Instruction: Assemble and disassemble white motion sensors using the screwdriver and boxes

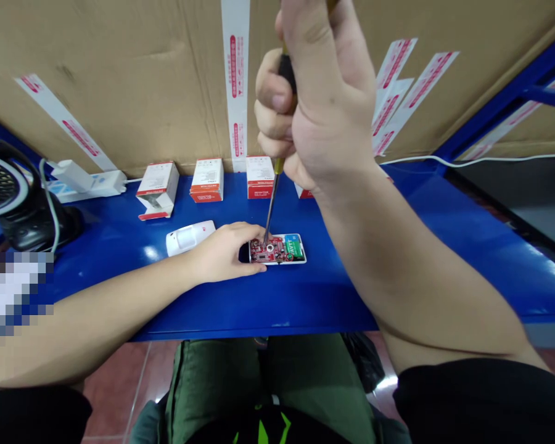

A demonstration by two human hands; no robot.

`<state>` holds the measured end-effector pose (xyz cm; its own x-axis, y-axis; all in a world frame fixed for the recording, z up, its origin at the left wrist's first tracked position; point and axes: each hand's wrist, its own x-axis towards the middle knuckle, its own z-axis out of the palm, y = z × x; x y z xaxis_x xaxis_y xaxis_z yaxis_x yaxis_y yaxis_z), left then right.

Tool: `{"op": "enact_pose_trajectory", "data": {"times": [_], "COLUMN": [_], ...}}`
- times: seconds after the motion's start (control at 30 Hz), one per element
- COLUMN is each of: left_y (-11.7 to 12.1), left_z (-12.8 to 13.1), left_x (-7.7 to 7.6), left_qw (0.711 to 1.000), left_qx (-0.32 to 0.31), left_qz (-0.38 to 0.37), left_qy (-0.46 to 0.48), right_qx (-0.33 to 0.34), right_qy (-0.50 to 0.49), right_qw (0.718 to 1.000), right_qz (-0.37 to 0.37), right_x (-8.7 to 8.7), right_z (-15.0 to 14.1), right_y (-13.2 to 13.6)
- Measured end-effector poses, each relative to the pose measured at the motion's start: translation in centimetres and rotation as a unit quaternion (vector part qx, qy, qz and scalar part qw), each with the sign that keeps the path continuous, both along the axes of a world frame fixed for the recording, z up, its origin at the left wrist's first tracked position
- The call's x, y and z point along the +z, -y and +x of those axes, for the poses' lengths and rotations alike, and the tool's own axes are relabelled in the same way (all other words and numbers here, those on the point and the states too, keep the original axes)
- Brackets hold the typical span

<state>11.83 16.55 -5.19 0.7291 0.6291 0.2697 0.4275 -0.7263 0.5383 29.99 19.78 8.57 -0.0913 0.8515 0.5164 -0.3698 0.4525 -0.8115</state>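
Right grip: you pinched a yellow-handled screwdriver, tip on the red circuit board | left grip: you spread it against the board's edge | board: you had it in a white sensor casing on the blue counter

Bright, even light falls from above, and the image is clear through the middle. The glossy blue tabletop throws white glare in a small patch left of centre and in long streaks near its right end. The floor tiles shine too, with a hard highlight at lower right. A soft shadow lies beneath the left hand, while the cardboard behind is lit smoothly. The red circuit board looks fairly sharp, though its fine detail is too small to read. The wide lens bows the shelf edges and swells the right forearm near the frame's edge. A blocky mosaic patch obscures the left side.
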Motion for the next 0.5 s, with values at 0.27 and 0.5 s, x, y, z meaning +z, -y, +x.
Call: {"op": "enact_pose_trajectory", "data": {"times": [0.27,0.5], "left_y": [0.1,0.2], "left_z": [-0.1,0.0], "left_x": [0.4,0.3], "left_qw": [1.0,1.0], "left_qx": [-0.002,-0.005], "left_qz": [-0.017,-0.012], "left_qy": [-0.006,-0.001], "right_qx": [-0.001,0.024], "right_qy": [0.016,0.034], "right_qw": [1.0,0.998], "right_qz": [-0.025,0.041], "right_x": [0.7,-0.8], "right_z": [-0.9,-1.1], "right_y": [2.1,1.7]}}
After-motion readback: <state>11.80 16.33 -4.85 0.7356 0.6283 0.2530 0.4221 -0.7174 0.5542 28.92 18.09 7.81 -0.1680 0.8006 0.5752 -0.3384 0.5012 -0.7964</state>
